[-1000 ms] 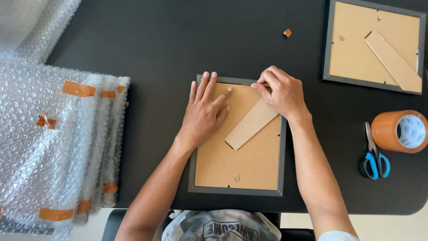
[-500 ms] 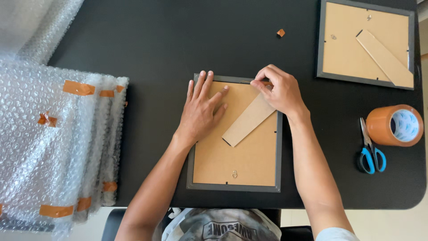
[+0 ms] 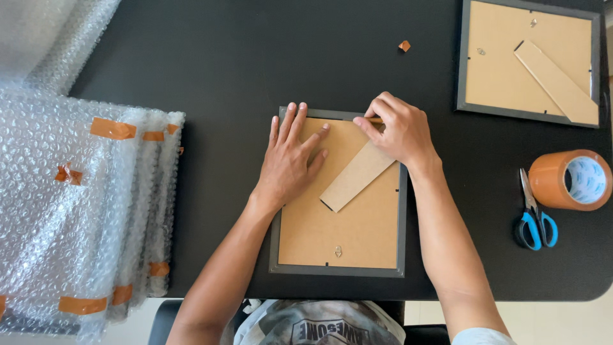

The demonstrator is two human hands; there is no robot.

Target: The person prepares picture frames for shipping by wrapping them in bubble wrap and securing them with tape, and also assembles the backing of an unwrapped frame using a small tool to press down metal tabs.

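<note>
Centre frame: left hand (image 3: 290, 163) stays flat, fingers spread, on picture frame (image 3: 338, 255) | right hand (image 3: 399, 131) keeps pinching its top-edge tab; nothing released.

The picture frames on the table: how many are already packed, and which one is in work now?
Done: a stack of bubble-wrapped, orange-taped bundles lies at the left. In hand: the grey frame lies back-up; the left hand presses flat on its cardboard backing, the right hand pinches at its top edge. Left: this frame and a second frame lie unwrapped; tape roll and scissors lie untouched.
</note>
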